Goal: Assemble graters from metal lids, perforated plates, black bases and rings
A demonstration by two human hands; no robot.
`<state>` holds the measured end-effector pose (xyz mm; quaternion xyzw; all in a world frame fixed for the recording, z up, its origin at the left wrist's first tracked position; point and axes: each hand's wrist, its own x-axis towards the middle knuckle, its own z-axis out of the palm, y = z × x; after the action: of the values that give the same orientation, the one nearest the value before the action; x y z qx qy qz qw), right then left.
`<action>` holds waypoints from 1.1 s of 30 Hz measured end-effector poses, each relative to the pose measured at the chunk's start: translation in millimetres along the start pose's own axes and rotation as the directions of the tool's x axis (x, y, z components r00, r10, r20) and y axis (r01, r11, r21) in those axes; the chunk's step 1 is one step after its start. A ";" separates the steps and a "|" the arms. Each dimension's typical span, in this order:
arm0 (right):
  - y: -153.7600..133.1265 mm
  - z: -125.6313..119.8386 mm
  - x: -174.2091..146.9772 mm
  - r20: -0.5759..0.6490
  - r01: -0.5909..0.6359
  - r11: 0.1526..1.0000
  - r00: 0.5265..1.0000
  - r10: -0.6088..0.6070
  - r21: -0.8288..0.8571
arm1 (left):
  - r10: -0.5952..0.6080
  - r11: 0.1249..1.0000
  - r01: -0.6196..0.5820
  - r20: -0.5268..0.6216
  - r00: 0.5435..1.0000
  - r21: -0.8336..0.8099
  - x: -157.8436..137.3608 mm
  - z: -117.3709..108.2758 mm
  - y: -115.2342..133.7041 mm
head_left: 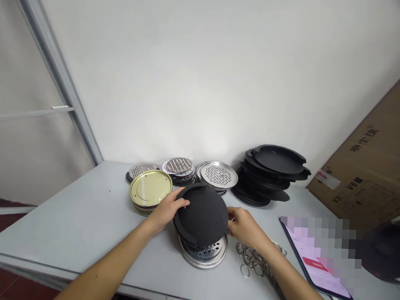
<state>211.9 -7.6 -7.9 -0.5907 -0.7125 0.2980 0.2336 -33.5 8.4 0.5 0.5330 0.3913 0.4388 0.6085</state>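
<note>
A round black tray-like disc (202,216) with a raised rim on its left is tilted above the table. My left hand (169,208) grips its left edge, thumb on the upper face. The fingers of my right hand (243,225) are closed at its right edge; their tips are partly hidden behind it. Just under the disc lies a round metal plate with square holes (211,259), partly covered by it. Several small metal rings (256,263) lie beside my right forearm. Left of the disc is a stack of gold-coloured round lids (151,187).
Perforated metal plates (220,175), grater-like discs (179,165) and a black-rimmed perforated disc (141,169) sit along the wall. Black trays (275,162) are stacked unevenly at back right. A tablet (317,261) lies at right, near a cardboard box (368,162).
</note>
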 end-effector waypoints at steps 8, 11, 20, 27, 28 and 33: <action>7.5 2.4 2.4 0.086 -0.032 0.997 0.996 0.026 0.073 | -0.185 0.973 0.182 0.010 0.983 0.139 -0.9 -2.0 -5.2; 10.0 4.5 4.2 0.112 -0.075 0.988 0.992 0.060 0.133 | -0.211 0.968 0.204 0.032 0.977 0.145 -1.0 -1.9 -5.3; 10.6 4.2 4.9 0.256 -0.189 0.916 0.962 0.099 0.354 | -0.280 0.956 0.276 0.037 0.959 0.098 0.5 -3.7 -6.1; 12.6 -2.6 4.8 0.296 -0.228 0.897 0.948 0.116 0.380 | -0.266 0.959 0.262 0.022 0.964 0.103 1.0 -6.1 -7.4; 12.6 -3.4 4.8 0.291 -0.225 0.895 0.950 0.113 0.386 | -0.265 0.960 0.262 0.018 0.964 0.101 1.0 -6.3 -7.9; 12.0 -3.6 4.5 0.303 -0.264 0.867 0.943 0.139 0.422 | -0.274 0.960 0.272 0.031 0.961 0.062 1.6 -6.7 -9.8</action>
<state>222.0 -1.1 -13.8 -0.5461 -0.5805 0.5556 0.2368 -38.1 11.5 -10.1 0.4998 0.4613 0.3286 0.6553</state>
